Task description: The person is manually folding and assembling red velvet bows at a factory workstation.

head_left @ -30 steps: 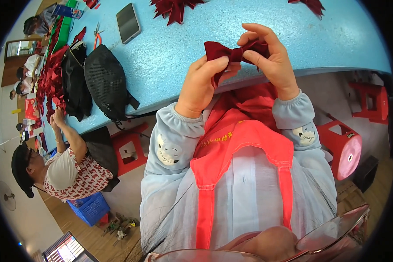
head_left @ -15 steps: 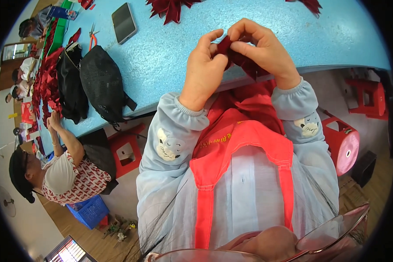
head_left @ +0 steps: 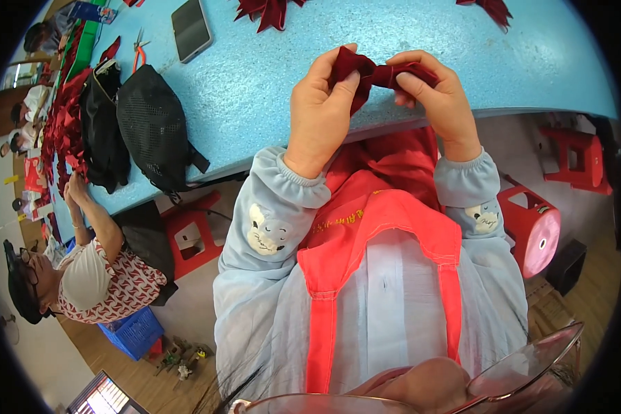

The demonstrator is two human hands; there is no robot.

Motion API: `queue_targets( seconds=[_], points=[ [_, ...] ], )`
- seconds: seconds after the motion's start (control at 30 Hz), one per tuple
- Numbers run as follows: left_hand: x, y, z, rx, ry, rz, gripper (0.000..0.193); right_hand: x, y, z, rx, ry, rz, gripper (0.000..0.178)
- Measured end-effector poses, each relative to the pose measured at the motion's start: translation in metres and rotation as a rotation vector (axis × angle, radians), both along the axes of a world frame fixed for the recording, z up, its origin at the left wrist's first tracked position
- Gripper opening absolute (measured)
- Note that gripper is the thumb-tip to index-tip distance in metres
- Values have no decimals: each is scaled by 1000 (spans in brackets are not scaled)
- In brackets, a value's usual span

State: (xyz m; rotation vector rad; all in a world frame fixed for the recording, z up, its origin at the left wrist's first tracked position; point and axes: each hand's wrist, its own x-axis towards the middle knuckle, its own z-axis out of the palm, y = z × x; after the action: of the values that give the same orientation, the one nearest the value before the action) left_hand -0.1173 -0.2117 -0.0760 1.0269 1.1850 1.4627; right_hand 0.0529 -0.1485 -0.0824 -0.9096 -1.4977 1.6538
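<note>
A dark red velvet bow [head_left: 381, 76] is stretched between my two hands, just above the near edge of the blue table [head_left: 255, 90]. My left hand [head_left: 321, 114] pinches its left loop between thumb and fingers. The right loop is gripped by my right hand [head_left: 440, 96], whose thumb presses beside the knot. The bow's narrow gathered middle shows between my thumbs. Parts of both loops are hidden behind my fingers. Beyond my hands, more dark red ribbon pieces [head_left: 268, 12] lie at the table's far edge, with another ribbon piece [head_left: 491, 14] farther right.
A phone [head_left: 192, 31], orange-handled pliers [head_left: 139, 55] and a black mesh bag [head_left: 153, 124] lie on the table to my left. A heap of red ribbon [head_left: 65, 131] sits farther left, near a co-worker's hands [head_left: 76, 193]. Red stools [head_left: 528, 224] stand below the table.
The bundled dark red ribbon is now spread out as a bow. My hands have moved apart, the right one turning toward the bow's right loop. The view has shifted slightly.
</note>
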Motion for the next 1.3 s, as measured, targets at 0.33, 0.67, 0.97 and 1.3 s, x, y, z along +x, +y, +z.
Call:
queue_targets(
  seconds=[0.33,0.67,0.97,1.3],
  points=[
    [-12,-6,-4,100,125,-119,43,-4,-3,-8,-286,227,-35,17],
    [-19,-13,5,-164,-584,-84,29,0,-11,-3,-77,101,-19,16],
    [2,-4,1,-107,48,41,16,13,9,2,627,-133,-225,21],
    [1,1,-3,-65,229,104,13,3,32,-3,508,-157,-27,22]
  ],
)
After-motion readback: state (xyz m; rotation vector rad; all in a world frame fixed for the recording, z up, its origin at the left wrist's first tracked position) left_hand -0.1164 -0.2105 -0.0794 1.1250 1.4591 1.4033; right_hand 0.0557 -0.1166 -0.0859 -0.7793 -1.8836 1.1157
